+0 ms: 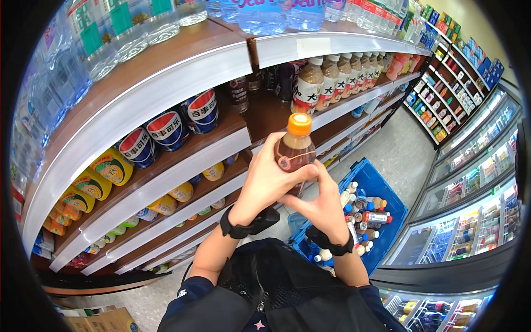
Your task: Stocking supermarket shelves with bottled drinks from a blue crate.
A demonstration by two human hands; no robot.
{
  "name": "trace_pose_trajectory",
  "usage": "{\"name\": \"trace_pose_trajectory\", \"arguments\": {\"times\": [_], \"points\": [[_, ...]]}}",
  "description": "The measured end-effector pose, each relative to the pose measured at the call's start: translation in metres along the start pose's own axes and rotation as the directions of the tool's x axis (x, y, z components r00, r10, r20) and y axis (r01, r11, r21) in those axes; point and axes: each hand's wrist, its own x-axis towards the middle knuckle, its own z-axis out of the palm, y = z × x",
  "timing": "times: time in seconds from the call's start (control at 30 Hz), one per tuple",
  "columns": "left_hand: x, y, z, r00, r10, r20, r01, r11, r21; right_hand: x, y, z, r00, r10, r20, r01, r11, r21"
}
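Observation:
A bottle of brown drink with an orange cap is held up in front of the shelves, its cap end toward the top of the view. My left hand is closed round its left side. Against its lower right side, my right hand curls with thumb and fingers round the base, which the hands partly hide. Just beyond the cap, a row of milky-brown bottles with white caps and white-and-red labels stands on the shelf. A dark band sits on each of my wrists.
Below right, a blue crate on the floor holds several loose bottles. Shelves at left carry blue cola multipacks and yellow cans; large water bottles stand on top. Glass-door fridges line the right. A cardboard box lies bottom left.

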Motion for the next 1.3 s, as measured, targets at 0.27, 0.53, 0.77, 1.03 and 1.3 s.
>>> {"name": "trace_pose_trajectory", "arguments": {"times": [0.27, 0.53, 0.77, 1.03, 1.3], "points": [[-0.027, 0.007, -0.042, 0.943, 0.329, 0.052, -0.329, 0.899, 0.29, 0.039, -0.008, 0.033, 0.987, 0.057, -0.153, -0.005, 0.947, 0.321], [-0.093, -0.054, -0.106, 0.942, -0.029, 0.333, -0.071, 0.956, 0.284, 0.126, 0.021, 0.059, 0.934, -0.111, -0.339, 0.117, 0.993, -0.003], [-0.106, -0.079, -0.124, 0.989, -0.062, 0.135, -0.001, 0.907, 0.421, 0.181, 0.081, 0.11, 0.943, -0.139, -0.302, 0.143, 0.99, -0.009], [-0.083, -0.083, -0.119, 0.991, -0.103, 0.084, 0.067, 0.934, 0.352, 0.243, 0.123, 0.101, 0.976, -0.195, -0.096, 0.177, 0.969, -0.174], [-0.036, -0.096, -0.097, 0.957, 0.223, -0.183, -0.07, 0.795, 0.602, 0.247, 0.109, 0.085, 0.99, -0.062, 0.13, 0.055, 0.997, 0.059]]}}
